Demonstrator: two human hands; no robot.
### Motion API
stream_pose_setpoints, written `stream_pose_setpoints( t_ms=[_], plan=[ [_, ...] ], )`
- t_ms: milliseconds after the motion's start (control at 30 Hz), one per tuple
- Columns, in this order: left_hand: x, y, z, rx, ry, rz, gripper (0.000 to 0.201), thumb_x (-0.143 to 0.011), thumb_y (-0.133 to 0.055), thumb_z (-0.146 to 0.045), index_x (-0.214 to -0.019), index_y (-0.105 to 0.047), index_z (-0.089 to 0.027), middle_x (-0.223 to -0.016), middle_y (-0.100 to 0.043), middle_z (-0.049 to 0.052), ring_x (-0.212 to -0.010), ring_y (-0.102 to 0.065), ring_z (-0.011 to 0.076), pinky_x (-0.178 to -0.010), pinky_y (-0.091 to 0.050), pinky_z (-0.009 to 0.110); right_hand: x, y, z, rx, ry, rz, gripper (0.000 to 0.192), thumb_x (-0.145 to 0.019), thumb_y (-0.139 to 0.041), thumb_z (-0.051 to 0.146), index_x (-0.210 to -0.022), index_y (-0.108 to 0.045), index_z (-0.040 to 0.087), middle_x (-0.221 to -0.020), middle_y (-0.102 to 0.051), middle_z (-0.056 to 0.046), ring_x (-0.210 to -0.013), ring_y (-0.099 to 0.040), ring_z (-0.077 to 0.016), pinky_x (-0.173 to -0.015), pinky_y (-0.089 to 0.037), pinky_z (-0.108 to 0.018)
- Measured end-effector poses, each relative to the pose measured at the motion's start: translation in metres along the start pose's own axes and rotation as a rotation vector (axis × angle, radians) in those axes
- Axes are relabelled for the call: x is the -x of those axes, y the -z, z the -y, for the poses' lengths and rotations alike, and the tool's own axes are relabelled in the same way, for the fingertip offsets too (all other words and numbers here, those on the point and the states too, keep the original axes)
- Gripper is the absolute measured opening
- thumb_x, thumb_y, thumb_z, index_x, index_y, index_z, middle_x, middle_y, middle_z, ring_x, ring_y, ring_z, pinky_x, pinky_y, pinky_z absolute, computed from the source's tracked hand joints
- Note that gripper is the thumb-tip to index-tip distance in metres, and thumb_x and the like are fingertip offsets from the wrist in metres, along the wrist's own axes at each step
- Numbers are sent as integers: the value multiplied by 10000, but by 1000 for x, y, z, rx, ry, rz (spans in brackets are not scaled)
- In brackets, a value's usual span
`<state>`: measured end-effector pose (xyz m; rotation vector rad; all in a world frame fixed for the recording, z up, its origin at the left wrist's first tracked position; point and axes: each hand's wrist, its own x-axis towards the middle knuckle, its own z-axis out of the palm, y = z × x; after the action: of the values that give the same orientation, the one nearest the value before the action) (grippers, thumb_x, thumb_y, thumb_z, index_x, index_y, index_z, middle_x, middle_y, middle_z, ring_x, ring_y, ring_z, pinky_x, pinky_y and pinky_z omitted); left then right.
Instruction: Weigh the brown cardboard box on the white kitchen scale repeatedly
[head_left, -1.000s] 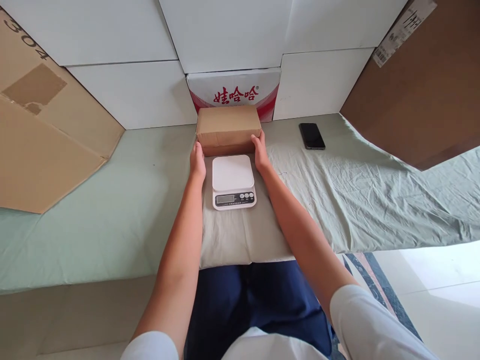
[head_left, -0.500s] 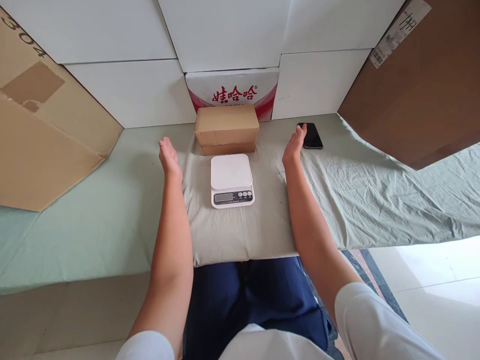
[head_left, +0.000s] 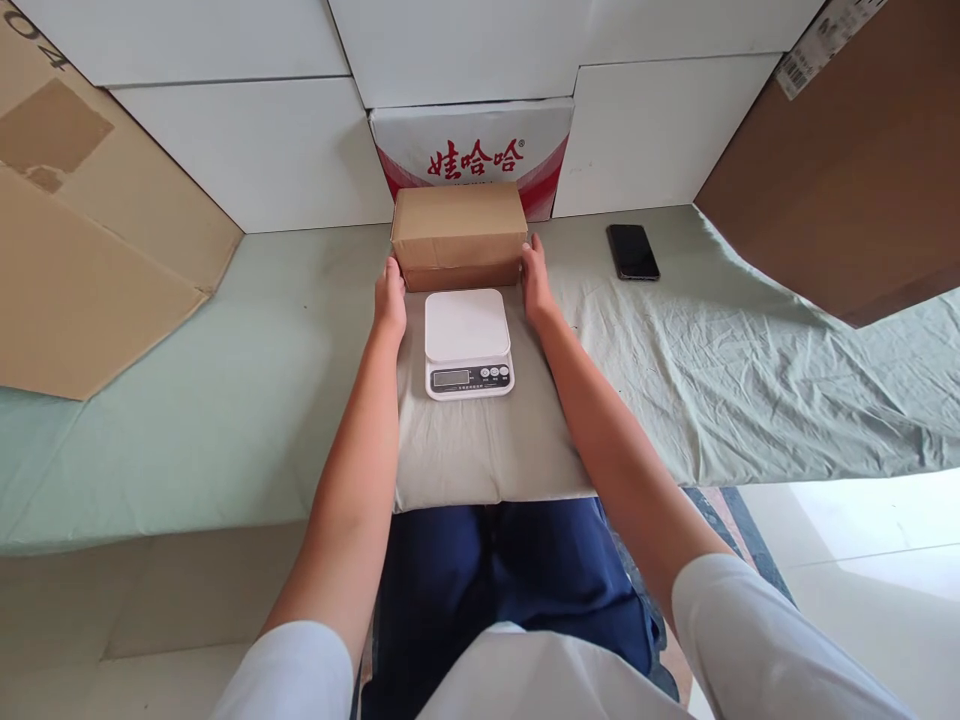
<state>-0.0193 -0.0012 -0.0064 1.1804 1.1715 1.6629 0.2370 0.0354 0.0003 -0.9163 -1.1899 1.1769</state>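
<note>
A small brown cardboard box (head_left: 459, 225) sits at the back of the cloth-covered table, with its top closed. My left hand (head_left: 390, 297) presses against its left end, and my right hand (head_left: 535, 278) against its right end, so the box is held between them. Some fingers of both hands are hidden along the box's sides. Just in front of the box, between my forearms, lies a white kitchen scale (head_left: 469, 343) with nothing on its platform. Its display looks blank.
A black smartphone (head_left: 634, 251) lies to the right on the green cloth (head_left: 300, 380). Behind the small box stands a white and red printed carton (head_left: 472, 130). Large cardboard sheets or boxes flank the table at left (head_left: 112, 260) and right (head_left: 840, 190).
Both hands have moved inward from wide apart, the left from beside the scale and the right from near the phone, and now meet the cardboard box's ends. The view has shifted slightly.
</note>
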Motion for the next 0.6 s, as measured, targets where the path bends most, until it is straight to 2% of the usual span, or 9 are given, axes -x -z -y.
stream_pose_setpoints(
  t_ms=[100,167,300,400,500,600],
  plan=[
    [1,1,-1,6,11,25,880,-816,-481,-883,-1325,-658,-187,-1514,-616,165,-1539,-452,282,-1268,-362,435,9,-10,8,64,79,48,893,-757,-515,810,-1470,-392,286,-1656,-428,-29,-1600,-320,-256,-1380,-197,-493],
    [1,0,-2,5,9,37,874,-823,-474,-880,-1339,-656,-199,-1522,-607,160,-1553,-429,280,-1276,-343,445,15,-13,14,85,96,67,815,-774,-532,779,-1426,-438,301,-1596,-504,-22,-1558,-375,-269,-1373,-225,-491],
    [-1,1,-11,-23,45,40,935,-774,-438,-936,-1353,-649,-233,-1574,-553,154,-1556,-424,301,-1295,-294,483,22,-17,25,65,97,82,802,-790,-529,770,-1441,-411,317,-1588,-506,-6,-1562,-358,-272,-1375,-210,-511],
    [5,6,-32,-51,17,71,930,-781,-383,-948,-1383,-640,-288,-1626,-497,106,-1596,-352,291,-1318,-232,498,27,-18,36,55,144,115,822,-811,-513,768,-1484,-349,326,-1613,-460,-13,-1561,-359,-272,-1368,-228,-515],
    [35,12,-62,-52,-51,129,908,-782,-360,-952,-1431,-606,-366,-1654,-472,34,-1619,-298,270,-1336,-193,465,45,-14,56,92,204,154,779,-843,-514,730,-1503,-314,368,-1635,-418,4,-1572,-327,-272,-1364,-229,-518],
    [91,15,-85,-79,-70,145,913,-810,-350,-932,-1475,-571,-347,-1668,-457,38,-1621,-293,277,-1340,-195,447,84,-4,73,158,248,203,750,-862,-535,689,-1513,-312,392,-1648,-388,18,-1594,-268,-283,-1371,-190,-533]
  ],
)
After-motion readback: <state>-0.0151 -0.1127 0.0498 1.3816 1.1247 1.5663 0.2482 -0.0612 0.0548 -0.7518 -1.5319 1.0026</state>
